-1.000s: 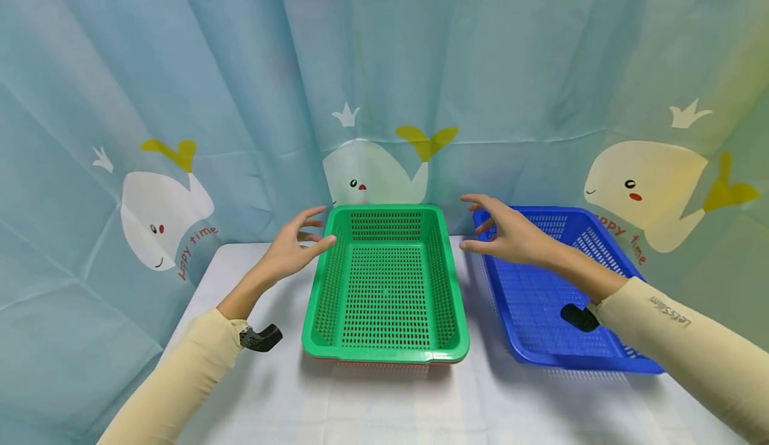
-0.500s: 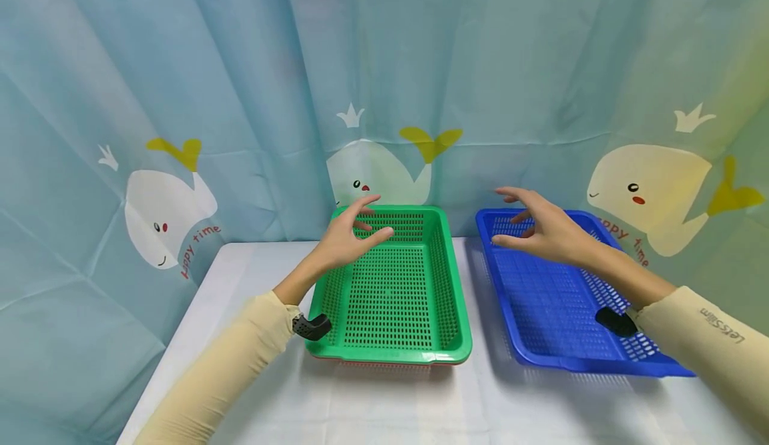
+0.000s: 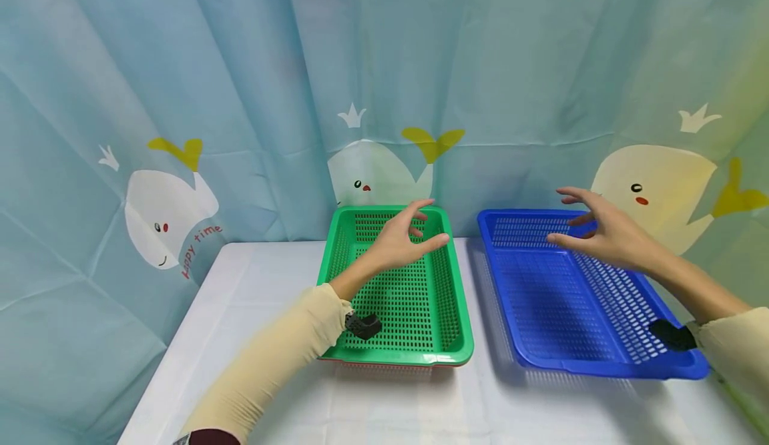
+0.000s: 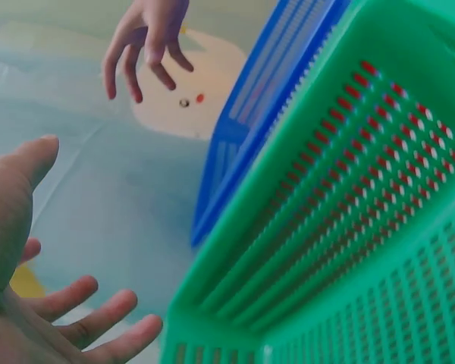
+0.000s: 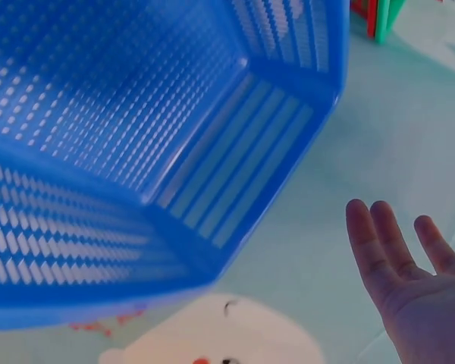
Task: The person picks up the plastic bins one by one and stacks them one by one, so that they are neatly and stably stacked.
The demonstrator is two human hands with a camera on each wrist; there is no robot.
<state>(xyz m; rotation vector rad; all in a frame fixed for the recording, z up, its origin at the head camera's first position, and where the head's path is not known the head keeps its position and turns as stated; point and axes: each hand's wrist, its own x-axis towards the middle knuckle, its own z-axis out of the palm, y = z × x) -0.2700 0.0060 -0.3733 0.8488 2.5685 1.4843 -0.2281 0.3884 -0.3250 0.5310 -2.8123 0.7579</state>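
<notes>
My left hand [image 3: 399, 239] hovers over the far part of a green plastic basket [image 3: 441, 298], fingers spread and slightly bent, holding nothing. Through the green basket's holes in the left wrist view, red shows; a red rim peeks out below its front edge. The right hand [image 3: 607, 231] is raised over the far right side of a blue plastic basket [image 3: 541, 311], thumb and fingers apart, also holding nothing. Both baskets have perforated floors and walls, and no items show inside them. In the right wrist view, the right hand's fingers [image 5: 394, 250] are apart from the blue basket.
The baskets stand side by side on a white-covered table [image 3: 264, 278], with a narrow gap between them. Behind them hangs a light blue curtain [image 3: 252, 98] with whale prints, close to their far rims. Dark camera mounts sit on both wrists.
Both hands have moved to the right. The left has gone from the green basket's left rim to over it; the right has crossed from the blue basket's left rim to its right side.
</notes>
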